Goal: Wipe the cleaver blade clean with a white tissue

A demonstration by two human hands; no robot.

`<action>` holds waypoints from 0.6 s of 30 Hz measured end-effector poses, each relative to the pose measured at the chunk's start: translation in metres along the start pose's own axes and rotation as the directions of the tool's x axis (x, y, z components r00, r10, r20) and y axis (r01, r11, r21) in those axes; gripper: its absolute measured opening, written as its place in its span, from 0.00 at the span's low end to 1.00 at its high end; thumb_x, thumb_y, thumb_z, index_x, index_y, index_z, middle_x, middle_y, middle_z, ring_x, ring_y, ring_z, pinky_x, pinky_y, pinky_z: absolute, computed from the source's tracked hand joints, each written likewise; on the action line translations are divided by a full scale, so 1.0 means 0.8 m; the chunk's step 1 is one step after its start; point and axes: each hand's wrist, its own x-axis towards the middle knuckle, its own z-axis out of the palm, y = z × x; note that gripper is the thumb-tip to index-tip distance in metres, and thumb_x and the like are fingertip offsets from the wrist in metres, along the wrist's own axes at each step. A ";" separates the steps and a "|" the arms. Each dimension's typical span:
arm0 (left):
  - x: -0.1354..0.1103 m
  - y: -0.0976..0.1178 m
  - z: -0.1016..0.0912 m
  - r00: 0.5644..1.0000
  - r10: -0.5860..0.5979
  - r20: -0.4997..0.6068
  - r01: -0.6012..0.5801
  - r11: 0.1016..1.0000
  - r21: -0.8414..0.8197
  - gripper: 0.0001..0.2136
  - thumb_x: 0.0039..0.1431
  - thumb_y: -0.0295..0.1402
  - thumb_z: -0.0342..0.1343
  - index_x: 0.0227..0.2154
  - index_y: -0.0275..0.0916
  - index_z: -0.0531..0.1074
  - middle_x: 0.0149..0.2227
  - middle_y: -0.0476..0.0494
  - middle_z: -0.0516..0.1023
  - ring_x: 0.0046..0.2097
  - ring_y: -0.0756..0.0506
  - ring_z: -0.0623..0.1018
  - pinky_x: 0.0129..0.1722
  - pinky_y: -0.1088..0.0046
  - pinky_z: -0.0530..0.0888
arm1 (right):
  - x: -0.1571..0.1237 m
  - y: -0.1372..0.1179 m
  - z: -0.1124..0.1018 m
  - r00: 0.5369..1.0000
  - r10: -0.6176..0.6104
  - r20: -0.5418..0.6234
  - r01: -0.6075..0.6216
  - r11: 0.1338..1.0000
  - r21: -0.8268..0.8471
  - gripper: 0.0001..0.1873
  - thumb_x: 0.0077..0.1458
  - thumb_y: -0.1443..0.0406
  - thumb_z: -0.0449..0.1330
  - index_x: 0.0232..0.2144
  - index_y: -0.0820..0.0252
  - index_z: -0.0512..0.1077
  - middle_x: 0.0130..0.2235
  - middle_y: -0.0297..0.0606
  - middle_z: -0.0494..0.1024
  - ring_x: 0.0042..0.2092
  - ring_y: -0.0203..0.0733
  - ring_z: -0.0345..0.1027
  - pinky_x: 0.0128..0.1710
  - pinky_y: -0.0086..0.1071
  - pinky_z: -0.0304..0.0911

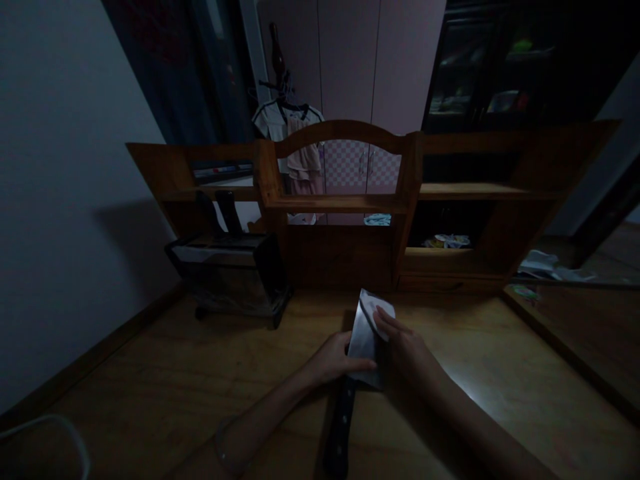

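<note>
**Knife point(361, 357) gripped above a wooden desk point(280, 360), white sheet point(384, 308) against its blade**

The person's left hand point(330, 360) is clamped on the knife where the wide blade meets the handle point(341, 427), its thumb lying across the face of the blade. The right hand point(407, 340) is closed on the white sheet, its fingers pressing it to the blade's upper right side; whether the sheet is paper or cloth cannot be told. The knife is tilted, with the blade pointing up and away from the person and the black handle running down toward the bottom of the view. A thin bracelet point(221, 443) circles the left wrist.

On the desk to the left stands a black-framed knife holder point(273, 267) with see-through sides, well apart from the hands. Two dark handles point(229, 212) stick up from its top. A wooden shelf unit point(340, 205) runs along the back of the desk, with an arched top in the middle and a drawer point(450, 285) low on the right. A white cable point(75, 433) curves in at the lower left. Beyond the shelf, clothes point(303, 157) hang before a pink wardrobe point(347, 73). The room is dim.
</note>
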 end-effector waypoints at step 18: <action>0.001 0.000 0.000 0.999 -0.026 0.048 0.026 1.000 0.009 0.24 0.49 0.40 0.64 0.45 0.28 0.70 0.43 0.40 0.74 0.42 0.45 0.73 0.42 0.72 0.70 | 0.021 0.043 0.017 0.975 -0.006 -0.222 0.017 0.999 0.048 0.29 0.62 0.70 0.41 0.65 0.54 0.51 0.66 0.35 0.48 0.66 0.43 0.43 0.64 0.42 0.43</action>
